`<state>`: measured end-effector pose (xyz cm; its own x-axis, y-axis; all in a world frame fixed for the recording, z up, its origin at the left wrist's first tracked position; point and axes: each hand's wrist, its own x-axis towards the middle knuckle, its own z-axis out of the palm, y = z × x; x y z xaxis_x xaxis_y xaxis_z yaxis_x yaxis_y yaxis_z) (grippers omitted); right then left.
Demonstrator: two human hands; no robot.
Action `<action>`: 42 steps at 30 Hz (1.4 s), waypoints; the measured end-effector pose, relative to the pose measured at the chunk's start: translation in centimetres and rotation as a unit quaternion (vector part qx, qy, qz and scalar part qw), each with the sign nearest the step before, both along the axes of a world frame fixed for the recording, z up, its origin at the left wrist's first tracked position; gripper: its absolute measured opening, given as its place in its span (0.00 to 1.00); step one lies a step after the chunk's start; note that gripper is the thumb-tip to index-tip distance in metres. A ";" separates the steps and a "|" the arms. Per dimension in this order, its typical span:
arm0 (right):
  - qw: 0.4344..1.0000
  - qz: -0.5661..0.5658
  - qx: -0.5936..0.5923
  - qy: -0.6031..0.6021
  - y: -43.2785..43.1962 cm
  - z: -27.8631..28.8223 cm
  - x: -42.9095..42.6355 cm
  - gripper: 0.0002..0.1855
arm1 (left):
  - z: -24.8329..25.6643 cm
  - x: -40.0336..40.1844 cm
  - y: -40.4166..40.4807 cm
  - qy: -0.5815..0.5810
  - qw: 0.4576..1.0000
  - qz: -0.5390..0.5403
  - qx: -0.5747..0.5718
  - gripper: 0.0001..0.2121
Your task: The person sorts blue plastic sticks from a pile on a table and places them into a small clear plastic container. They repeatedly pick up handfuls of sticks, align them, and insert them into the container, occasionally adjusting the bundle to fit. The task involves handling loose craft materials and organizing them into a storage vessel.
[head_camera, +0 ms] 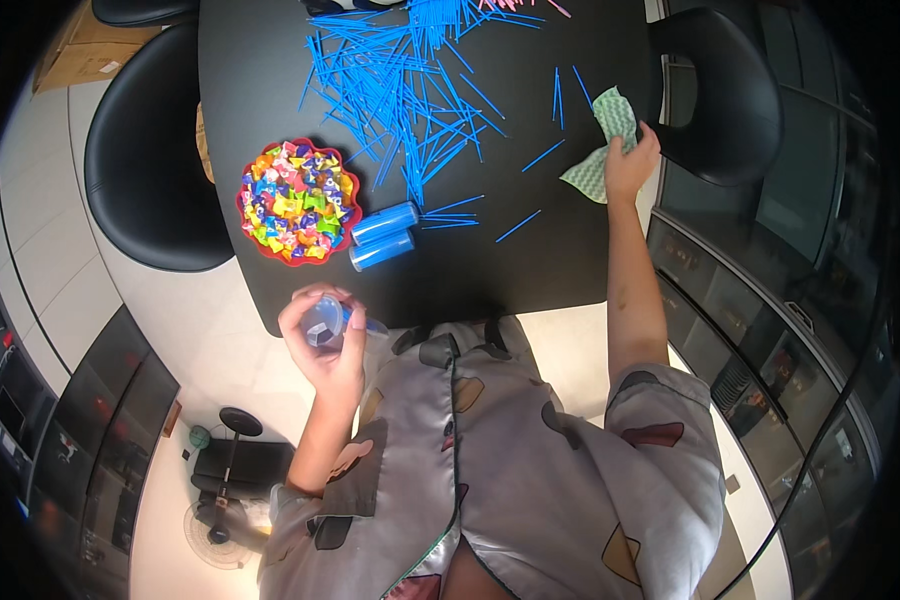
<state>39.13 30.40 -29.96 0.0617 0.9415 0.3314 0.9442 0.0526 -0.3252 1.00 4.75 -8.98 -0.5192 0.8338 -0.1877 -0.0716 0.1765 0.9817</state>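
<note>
My left hand (324, 334) is closed around a clear plastic tube (325, 319), tilted so its round end faces me, by the table's near left edge. Some blue shows inside the tube. At the table's right edge, my right hand (631, 165) grips a green and white patterned cloth (600, 174); one end hangs loose towards the middle and another part sticks out past the fingers. A large heap of thin blue sticks (401, 97) spreads over the table, with several strays on its right side. Two clear tubes filled with blue sticks (382, 237) lie side by side nearer to me.
A red scalloped bowl (358, 187) full of wrapped candies stands left of the tubes on the black table (495, 285). Pink sticks (521, 7) lie at the far edge of view. Black chairs (150, 157) flank the table, one (735, 97) close beyond my right hand.
</note>
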 end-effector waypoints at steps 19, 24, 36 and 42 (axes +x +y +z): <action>0.915 0.336 -0.217 0.058 -2.3 1.8 -8.6 0.20 | -13.1 14.1 -2.5 -0.246 0.953 -0.137 -0.109 0.02; 0.837 0.505 -0.209 -0.026 -7.8 5.3 -3.9 0.40 | -16.6 13.6 -2.4 -0.312 0.930 -0.054 -0.185 0.06; 0.844 0.518 -0.141 -0.023 -3.9 -0.3 -7.5 0.52 | -18.3 12.7 2.0 -0.311 0.928 0.001 -0.205 0.27; 0.844 0.521 -0.127 -0.021 -2.1 -1.0 -12.9 0.43 | -18.3 11.6 5.6 -0.256 0.947 -0.009 -0.192 0.30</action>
<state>26.23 28.32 -31.00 -0.8507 0.5177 0.0911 0.4392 0.7953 -0.4180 12.61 10.31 -27.30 -0.2643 0.6604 -0.7029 -0.5147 0.5198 0.6819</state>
